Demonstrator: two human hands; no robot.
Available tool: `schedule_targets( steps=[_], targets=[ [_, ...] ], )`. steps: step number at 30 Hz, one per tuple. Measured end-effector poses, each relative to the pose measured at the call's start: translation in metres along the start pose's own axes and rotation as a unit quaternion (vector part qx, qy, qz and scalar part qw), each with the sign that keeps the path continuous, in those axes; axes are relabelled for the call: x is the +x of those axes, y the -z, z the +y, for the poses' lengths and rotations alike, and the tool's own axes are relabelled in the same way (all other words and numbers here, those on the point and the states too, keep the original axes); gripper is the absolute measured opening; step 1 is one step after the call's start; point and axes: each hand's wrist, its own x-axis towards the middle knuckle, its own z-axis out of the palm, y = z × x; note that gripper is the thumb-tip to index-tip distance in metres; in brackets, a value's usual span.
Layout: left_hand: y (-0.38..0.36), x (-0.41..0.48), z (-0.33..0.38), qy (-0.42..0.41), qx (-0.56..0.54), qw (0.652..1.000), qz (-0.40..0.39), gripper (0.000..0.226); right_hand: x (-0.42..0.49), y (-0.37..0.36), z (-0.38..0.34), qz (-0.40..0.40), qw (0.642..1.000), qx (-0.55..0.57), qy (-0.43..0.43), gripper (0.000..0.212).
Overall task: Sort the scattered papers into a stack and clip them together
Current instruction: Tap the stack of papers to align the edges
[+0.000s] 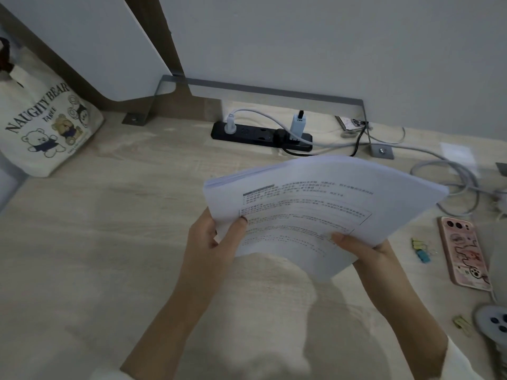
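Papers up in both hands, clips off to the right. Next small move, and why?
Probably tap the papers edge-down on the desk to square them. The left hand and right hand hold them off the desk, the sheets look fanned at the upper left corner, and the clips lie untouched beside the phone, so clipping likely comes after.

The print on the stack of papers (315, 204) is too blurred to read, and the sheets hide the fingers of the left hand (216, 237) and the right hand (365, 248), with only the thumbs showing on top; the number of sheets cannot be told. At the desk's (109, 229) back left corner the picture's edge cuts off the tote bag (41, 127); at the right edge a grey device (493, 322) and the white cables (452, 174) run out of view; by the back edge a phone (351, 123) sits half hidden behind a metal bracket (363, 111); the coloured clips (421, 249) near the right edge are too small to tell their kind.
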Motion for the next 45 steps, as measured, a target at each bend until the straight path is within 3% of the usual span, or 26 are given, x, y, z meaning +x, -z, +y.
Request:
schedule_targets(
  steps=[3,6,11,17,20,24,27,29,31,33,35,39,45],
  targets=[
    [0.0,-0.003,-0.009,0.03,0.0,0.999,0.022,0.013,0.0,-0.003,0.005,0.005,1.0,-0.005,-0.006,0.038],
    [0.001,-0.005,-0.021,0.073,-0.015,0.997,0.002,0.025,0.0,-0.007,0.014,0.003,1.0,-0.01,-0.028,0.035],
    [0.006,-0.011,-0.013,0.035,-0.047,0.998,0.008,0.028,-0.005,0.001,0.006,-0.019,0.999,0.047,0.0,0.04],
    [0.001,-0.018,-0.04,0.098,-0.055,0.993,0.023,0.024,-0.008,-0.005,0.025,-0.036,0.997,0.018,-0.066,0.041],
    [0.003,-0.016,-0.038,0.085,-0.068,0.993,0.037,0.023,-0.009,-0.003,0.022,-0.043,0.996,0.032,-0.066,0.034],
    [0.004,-0.016,-0.022,0.062,-0.072,0.995,0.001,0.028,-0.01,-0.002,0.022,-0.051,0.996,0.017,-0.07,0.032],
    [0.007,-0.007,0.028,-0.075,-0.004,0.997,-0.02,0.033,-0.012,0.0,0.02,-0.056,0.996,0.002,-0.068,0.034],
    [0.003,0.004,0.069,-0.244,0.157,0.957,-0.03,0.032,-0.015,0.001,0.019,-0.057,0.996,0.003,-0.067,0.034],
    [-0.012,0.015,0.1,-0.374,0.35,0.858,-0.042,0.043,-0.017,0.002,0.019,-0.063,0.996,0.003,-0.069,0.034],
    [-0.033,0.021,0.106,-0.398,0.465,0.783,-0.109,0.057,-0.018,0.002,0.019,-0.07,0.995,0.0,-0.069,0.033],
    [-0.048,0.02,0.098,-0.384,0.517,0.744,-0.181,0.058,-0.018,0.001,0.018,-0.074,0.995,-0.008,-0.065,0.032],
    [-0.053,0.021,0.077,-0.378,0.54,0.72,-0.216,0.038,-0.019,0.001,0.017,-0.076,0.995,-0.005,-0.059,0.034],
    [-0.045,0.028,0.08,-0.438,0.539,0.685,-0.219,0.025,-0.019,0.005,0.023,-0.08,0.993,-0.002,-0.087,0.027]
  ],
)
